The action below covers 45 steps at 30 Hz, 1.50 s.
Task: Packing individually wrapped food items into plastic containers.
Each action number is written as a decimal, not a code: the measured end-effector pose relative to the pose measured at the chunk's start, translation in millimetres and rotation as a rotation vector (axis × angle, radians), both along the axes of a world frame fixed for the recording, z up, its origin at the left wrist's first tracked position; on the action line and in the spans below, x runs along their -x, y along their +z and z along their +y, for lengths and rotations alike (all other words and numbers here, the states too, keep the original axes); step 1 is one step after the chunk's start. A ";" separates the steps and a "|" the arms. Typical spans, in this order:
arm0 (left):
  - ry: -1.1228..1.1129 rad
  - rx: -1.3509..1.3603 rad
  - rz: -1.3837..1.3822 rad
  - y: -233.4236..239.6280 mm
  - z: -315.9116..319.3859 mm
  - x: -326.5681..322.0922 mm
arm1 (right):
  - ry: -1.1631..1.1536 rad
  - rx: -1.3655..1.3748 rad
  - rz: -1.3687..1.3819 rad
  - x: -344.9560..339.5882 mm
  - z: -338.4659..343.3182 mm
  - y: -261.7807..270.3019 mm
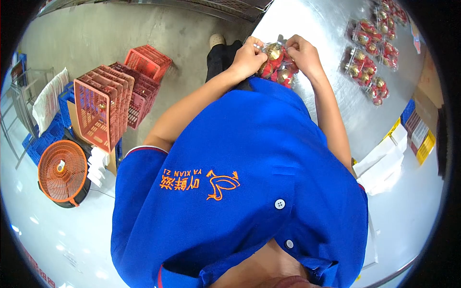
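Note:
Both hands meet at the near edge of a metal worktable. Between them is a clear plastic pack of red and gold wrapped round items. My left hand pinches the pack's top left corner, with a small white strip at its fingertips. The top right corner is pinched by my right hand, thumb against fingers. The pack's lower end lies close against the blue shirt. Several similar packs lie farther right on the table.
Stacked pink plastic crates and a red crate stand on the floor at the left, near an orange fan. White paper or bags and yellow crates are at the right.

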<state>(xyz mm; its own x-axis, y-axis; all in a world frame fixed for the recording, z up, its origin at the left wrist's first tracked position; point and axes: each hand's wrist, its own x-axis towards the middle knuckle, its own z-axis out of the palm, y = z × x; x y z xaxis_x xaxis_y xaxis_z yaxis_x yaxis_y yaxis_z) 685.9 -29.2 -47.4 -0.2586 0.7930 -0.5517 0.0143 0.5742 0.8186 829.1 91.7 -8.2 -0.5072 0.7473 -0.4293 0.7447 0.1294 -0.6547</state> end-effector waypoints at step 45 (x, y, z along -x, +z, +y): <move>-0.463 -0.688 0.200 183.2 -45.0 13.2 | 0.111 -0.512 0.527 -47.8 -75.8 180.4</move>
